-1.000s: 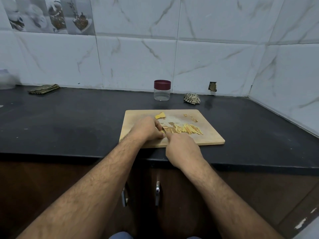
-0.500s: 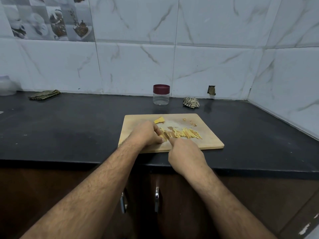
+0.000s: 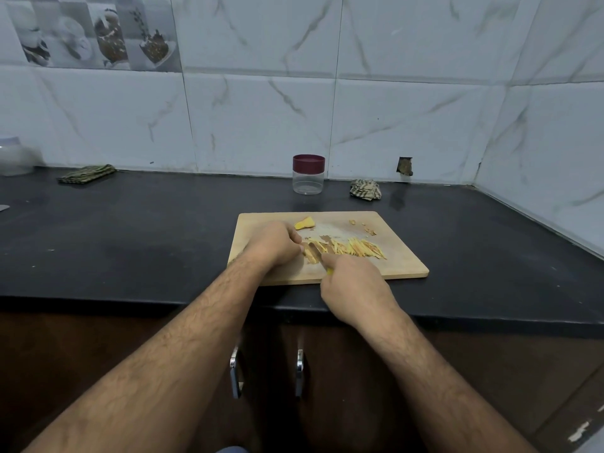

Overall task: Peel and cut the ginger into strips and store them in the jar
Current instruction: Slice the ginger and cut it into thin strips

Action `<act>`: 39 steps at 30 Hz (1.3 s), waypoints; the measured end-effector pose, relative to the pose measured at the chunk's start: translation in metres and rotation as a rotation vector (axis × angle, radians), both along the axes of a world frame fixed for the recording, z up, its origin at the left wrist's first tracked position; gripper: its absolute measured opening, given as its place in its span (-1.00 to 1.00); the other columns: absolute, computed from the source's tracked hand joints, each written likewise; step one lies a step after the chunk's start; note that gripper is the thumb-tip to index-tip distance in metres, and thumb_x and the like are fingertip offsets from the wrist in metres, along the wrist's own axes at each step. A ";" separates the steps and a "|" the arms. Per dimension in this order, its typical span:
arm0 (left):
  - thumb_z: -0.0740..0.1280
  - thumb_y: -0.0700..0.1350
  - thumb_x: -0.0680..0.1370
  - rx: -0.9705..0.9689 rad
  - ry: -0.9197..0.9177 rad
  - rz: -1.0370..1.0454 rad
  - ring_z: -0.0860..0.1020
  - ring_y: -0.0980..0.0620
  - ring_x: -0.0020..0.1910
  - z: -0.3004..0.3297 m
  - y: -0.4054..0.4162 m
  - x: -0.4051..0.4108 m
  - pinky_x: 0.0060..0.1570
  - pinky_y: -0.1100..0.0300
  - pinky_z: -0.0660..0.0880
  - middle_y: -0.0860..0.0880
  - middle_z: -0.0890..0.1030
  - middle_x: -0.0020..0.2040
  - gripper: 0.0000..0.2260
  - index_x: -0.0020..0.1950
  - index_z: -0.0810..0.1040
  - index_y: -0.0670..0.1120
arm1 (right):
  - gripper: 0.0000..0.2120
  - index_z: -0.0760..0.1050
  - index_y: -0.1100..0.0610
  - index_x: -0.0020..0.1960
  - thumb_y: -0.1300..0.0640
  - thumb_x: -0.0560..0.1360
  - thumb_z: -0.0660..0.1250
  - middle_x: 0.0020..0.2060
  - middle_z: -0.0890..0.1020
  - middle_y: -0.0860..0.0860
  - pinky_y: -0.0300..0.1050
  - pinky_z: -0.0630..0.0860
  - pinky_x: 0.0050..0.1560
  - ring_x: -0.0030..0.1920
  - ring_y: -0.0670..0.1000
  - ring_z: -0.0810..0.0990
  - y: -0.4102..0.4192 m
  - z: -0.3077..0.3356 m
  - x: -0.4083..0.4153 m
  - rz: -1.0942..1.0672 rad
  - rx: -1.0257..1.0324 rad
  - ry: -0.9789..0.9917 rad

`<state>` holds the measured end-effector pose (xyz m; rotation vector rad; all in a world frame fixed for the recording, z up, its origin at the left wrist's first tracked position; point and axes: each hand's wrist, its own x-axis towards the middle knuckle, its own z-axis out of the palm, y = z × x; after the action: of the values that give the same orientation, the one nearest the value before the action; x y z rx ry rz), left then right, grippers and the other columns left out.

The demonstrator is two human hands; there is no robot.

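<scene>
Far left edge: pale translucent container [image 3: 13, 156] against the wall, cut off by the frame; contents not readable. Just below it, a small grey sliver [image 3: 4, 208] on the black counter [image 3: 130, 230], also cut off, unidentifiable. Folded dark-patterned cloth [image 3: 86, 173] near the wall.

Centre: wooden cutting board [image 3: 405, 266] near the counter's front edge. Left hand [image 3: 274, 245] on the board's left part, fingers curled down onto a small ginger piece [image 3: 309, 255]; most of that piece hidden under the fingertips, so its shape is unclear. Right hand [image 3: 354, 286] wrapped around a knife [image 3: 317, 253], only a bit of yellow handle showing at the thumb side; blade short, angled up-left, meeting the ginger beside the left fingertips. Hands close together, not touching as far as can be told.

Behind the left hand: a peeled yellow ginger chunk [image 3: 305, 223]. Right of the knife: spread of cut ginger strips [image 3: 356, 248] across the board's middle. Small brown scraps [image 3: 362, 225] near the board's back right; peel or trimmings, too small to tell.

Behind the board, at the wall: clear jar [image 3: 308, 174] with maroon lid on, apparently empty. Right of it, crumpled striped cloth [image 3: 365, 190]. Above that, a dark broken hole [image 3: 404, 166] in the wall tile.

Below the counter: two metal cabinet handles [image 3: 299, 371], partly hidden between the forearms.
</scene>
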<state>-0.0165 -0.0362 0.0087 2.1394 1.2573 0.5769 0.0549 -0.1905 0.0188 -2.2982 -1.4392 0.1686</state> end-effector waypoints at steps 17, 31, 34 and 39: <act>0.47 -0.09 0.45 0.035 0.078 0.084 0.55 0.15 -0.08 -0.001 0.000 0.008 -0.21 0.20 0.44 0.18 0.63 -0.20 -0.90 -0.27 0.66 0.05 | -0.52 0.37 -0.03 0.46 0.23 0.57 0.16 0.25 0.55 0.07 -0.04 0.51 0.11 0.22 0.10 0.52 0.011 0.001 -0.004 0.038 -0.076 -0.063; 0.46 -0.07 0.47 0.053 0.075 0.083 0.53 0.16 -0.06 -0.001 -0.005 0.004 -0.19 0.19 0.44 0.23 0.58 -0.21 -0.86 -0.28 0.63 0.09 | -0.62 0.44 -0.02 0.31 0.24 0.55 0.14 -0.05 0.54 0.01 -0.08 0.45 -0.18 -0.06 0.05 0.49 -0.007 -0.006 -0.005 0.030 -0.036 -0.103; 0.46 -0.06 0.48 0.061 0.065 0.076 0.53 0.17 -0.07 -0.002 -0.006 0.004 -0.19 0.19 0.44 0.23 0.59 -0.20 -0.87 -0.27 0.63 0.09 | -0.57 0.41 -0.02 0.40 0.24 0.57 0.14 0.21 0.56 0.04 -0.05 0.51 0.02 0.17 0.07 0.52 -0.005 -0.003 -0.004 -0.002 -0.041 -0.076; 0.46 -0.04 0.48 0.062 0.053 0.091 0.51 0.17 -0.11 -0.004 -0.005 0.004 -0.20 0.20 0.42 0.25 0.57 -0.24 -0.85 -0.29 0.64 0.11 | -0.51 0.34 -0.03 0.48 0.23 0.58 0.12 0.28 0.54 0.05 -0.04 0.54 0.09 0.22 0.08 0.51 -0.010 -0.003 0.003 -0.022 -0.040 -0.043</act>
<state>-0.0127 -0.0408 0.0047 2.1702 1.3888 0.6083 0.0577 -0.2003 0.0154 -2.3624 -1.4439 0.1440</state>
